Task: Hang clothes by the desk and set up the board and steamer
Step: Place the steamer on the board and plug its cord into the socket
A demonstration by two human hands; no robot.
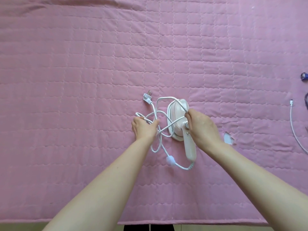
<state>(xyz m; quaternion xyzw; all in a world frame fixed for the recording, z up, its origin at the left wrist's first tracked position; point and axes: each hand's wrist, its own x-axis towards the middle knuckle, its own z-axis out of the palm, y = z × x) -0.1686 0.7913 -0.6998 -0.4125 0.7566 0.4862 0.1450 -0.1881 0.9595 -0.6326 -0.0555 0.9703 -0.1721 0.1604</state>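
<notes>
- A white handheld garment steamer (179, 120) is seen lying on a pink quilted bed cover (83, 80), its flat head pointing away from the person and its handle (190, 147) pointing back toward them.
- The steamer's braided white power cord (160, 130) is seen in loose tangled loops just left of the steamer, with 1 loop passing over the steamer's head.
- The cord's plug (147, 96) is seen lying on the cover beyond and left of the steamer, apart from both hands.
- A white fluffy tie (170, 160) is seen wrapped on the cord, left of the handle's end.
- The right hand (202, 125) is held over the steamer's body; 1 loop of cord is pinched between its curled fingers and thumb.
- The left hand (144, 127) is placed among the loops left of the steamer, fingers partly curled around the strands.
- A white patch (228, 138) in the cover is seen just right of the steamer.
- A 2nd, thinner white cable (295, 130) is seen lying far to the steamer's right, near the frame edge, with a small blue object (304, 75) beyond it.
</notes>
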